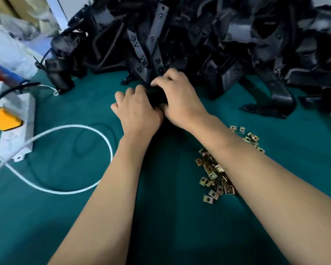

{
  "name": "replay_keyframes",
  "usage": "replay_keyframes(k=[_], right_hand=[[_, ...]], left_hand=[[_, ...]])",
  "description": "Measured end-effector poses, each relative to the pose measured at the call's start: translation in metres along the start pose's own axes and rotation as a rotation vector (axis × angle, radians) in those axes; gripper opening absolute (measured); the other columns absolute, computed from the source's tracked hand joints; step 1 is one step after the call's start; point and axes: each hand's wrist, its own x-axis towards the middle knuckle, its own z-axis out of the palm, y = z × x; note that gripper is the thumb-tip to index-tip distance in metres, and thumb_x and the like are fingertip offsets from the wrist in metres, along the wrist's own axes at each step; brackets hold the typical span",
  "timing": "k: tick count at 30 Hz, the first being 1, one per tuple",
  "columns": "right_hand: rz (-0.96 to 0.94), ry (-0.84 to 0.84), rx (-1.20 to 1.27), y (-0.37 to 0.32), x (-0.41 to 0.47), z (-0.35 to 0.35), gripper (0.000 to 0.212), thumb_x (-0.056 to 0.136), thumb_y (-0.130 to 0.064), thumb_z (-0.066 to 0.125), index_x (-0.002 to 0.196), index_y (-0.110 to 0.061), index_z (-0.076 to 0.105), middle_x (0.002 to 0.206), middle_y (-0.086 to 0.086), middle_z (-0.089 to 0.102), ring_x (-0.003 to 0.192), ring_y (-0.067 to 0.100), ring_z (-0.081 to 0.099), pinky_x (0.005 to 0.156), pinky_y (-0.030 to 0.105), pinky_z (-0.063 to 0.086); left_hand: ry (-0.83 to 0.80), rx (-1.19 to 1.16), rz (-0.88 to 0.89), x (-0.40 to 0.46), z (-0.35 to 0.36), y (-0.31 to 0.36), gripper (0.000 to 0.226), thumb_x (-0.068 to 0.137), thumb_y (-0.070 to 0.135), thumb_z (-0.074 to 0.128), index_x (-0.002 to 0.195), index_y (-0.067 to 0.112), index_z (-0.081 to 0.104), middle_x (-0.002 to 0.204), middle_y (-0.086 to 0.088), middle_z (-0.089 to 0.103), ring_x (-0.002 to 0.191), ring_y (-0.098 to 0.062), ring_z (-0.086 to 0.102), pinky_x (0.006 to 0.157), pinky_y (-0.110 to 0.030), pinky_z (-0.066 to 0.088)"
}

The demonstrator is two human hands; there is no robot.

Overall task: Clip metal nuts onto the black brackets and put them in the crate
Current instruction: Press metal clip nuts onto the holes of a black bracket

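a: which step is this?

b: clipping, i'd judge. both hands are on one bracket (pixel 157 96), at the near foot of the pile (pixel 208 35). the left hand (pixel 137 109) has its fingers curled onto the bracket's near-left end. the right hand (pixel 177 96) is wrapped over the top, thumb side pressing down.

a: is a nut going on?

b: can't tell. the spot where the two grips meet is hidden by the knuckles, so no nut shows there. the way the hands are bunched fits pushing one onto an edge, but that's a guess.

a: where's the nut supply?

b: the loose nuts (pixel 214 173) lie on the green mat (pixel 84 217), back from the grip, under and beside the right forearm.

a: and the crate?

b: not in view.

a: what does the next move call for?

b: if the nut is seated, the left hand can keep hold and carry the bracket to the crate, while the right lets go and draws back for another nut. if not, more thumb pressure with the left steadying. watch the white cable (pixel 96 129) left of the grip.
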Motion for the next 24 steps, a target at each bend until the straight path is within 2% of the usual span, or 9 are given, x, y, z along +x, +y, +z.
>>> replay_keyframes(k=[4,8,12,14,15,17,20,22,24], right_hand=[[-0.042,0.242,0.243,0.003,-0.018,-0.017,0.054,0.086,-0.015,0.079,0.132,-0.010,0.051,0.127,0.002,0.050,0.102,0.011,0.058,0.091,0.030,0.053],[-0.134,0.377,0.353,0.007,-0.038,-0.044,0.044,0.087,-0.020,0.077,0.121,-0.007,0.053,0.123,-0.001,0.052,0.104,0.006,0.058,0.073,0.010,0.045],[-0.258,0.336,0.352,0.014,-0.058,-0.061,0.041,0.084,-0.017,0.079,0.116,-0.003,0.057,0.123,0.007,0.052,0.109,0.013,0.056,0.067,0.020,0.052],[-0.246,0.325,0.360,0.019,-0.066,-0.063,0.036,0.083,-0.016,0.079,0.111,-0.004,0.060,0.118,0.006,0.054,0.103,0.014,0.056,0.067,0.020,0.050],[-0.215,0.285,0.376,0.023,-0.068,-0.062,0.031,0.083,-0.017,0.080,0.107,-0.007,0.063,0.113,0.004,0.057,0.096,0.015,0.057,0.068,0.019,0.047],[-0.150,0.019,0.401,0.031,-0.071,-0.062,0.020,0.083,-0.021,0.083,0.095,-0.013,0.070,0.096,-0.002,0.066,0.082,0.012,0.061,0.066,0.022,0.048],[-0.056,-0.414,0.334,0.044,-0.077,-0.057,0.020,0.076,-0.039,0.089,0.085,-0.026,0.077,0.074,-0.009,0.071,0.066,0.004,0.062,0.063,0.024,0.050],[0.000,-0.502,0.380,0.048,-0.081,-0.055,0.029,0.070,-0.052,0.089,0.086,-0.031,0.076,0.073,-0.008,0.070,0.062,0.002,0.057,0.059,0.023,0.046],[0.011,-0.532,0.393,0.050,-0.083,-0.055,0.035,0.064,-0.058,0.089,0.087,-0.035,0.075,0.076,-0.009,0.068,0.063,0.001,0.054,0.057,0.023,0.045]], left_hand=[[0.018,-0.076,-0.027,0.000,0.005,0.000,0.034,0.097,0.046,0.053,0.104,0.013,0.048,0.113,-0.014,0.061,0.110,-0.036,0.047,0.086,-0.045,0.031],[0.123,-0.151,0.087,-0.010,0.003,0.017,0.026,0.100,0.041,0.048,0.098,0.018,0.037,0.106,-0.011,0.060,0.105,-0.035,0.046,0.084,-0.045,0.030],[0.189,-0.204,0.147,-0.011,0.004,0.023,0.037,0.100,0.035,0.051,0.125,0.008,0.054,0.121,-0.018,0.054,0.112,-0.038,0.043,0.097,-0.043,0.034],[0.209,-0.240,0.125,-0.007,0.006,0.021,0.038,0.102,0.034,0.048,0.126,0.006,0.057,0.124,-0.020,0.050,0.113,-0.039,0.042,0.104,-0.038,0.030],[0.199,-0.313,0.083,-0.004,0.006,0.019,0.037,0.104,0.034,0.046,0.120,0.004,0.060,0.121,-0.019,0.048,0.114,-0.039,0.042,0.105,-0.037,0.029],[0.138,-0.566,0.036,0.000,0.004,0.014,0.035,0.108,0.033,0.042,0.108,0.005,0.061,0.108,-0.004,0.043,0.110,-0.034,0.044,0.108,-0.040,0.035],[0.056,-0.887,0.052,-0.003,-0.003,0.009,0.013,0.108,0.028,0.045,0.104,0.032,0.057,0.098,0.010,0.048,0.102,-0.018,0.055,0.097,-0.049,0.053],[-0.047,-1.078,0.017,-0.004,-0.004,0.009,0.012,0.107,0.023,0.048,0.108,0.025,0.060,0.098,0.009,0.061,0.091,-0.007,0.061,0.078,-0.041,0.062],[-0.158,-1.236,-0.057,-0.005,-0.003,0.012,0.012,0.107,0.017,0.049,0.112,0.016,0.061,0.102,0.004,0.065,0.091,-0.009,0.062,0.071,-0.037,0.062]])
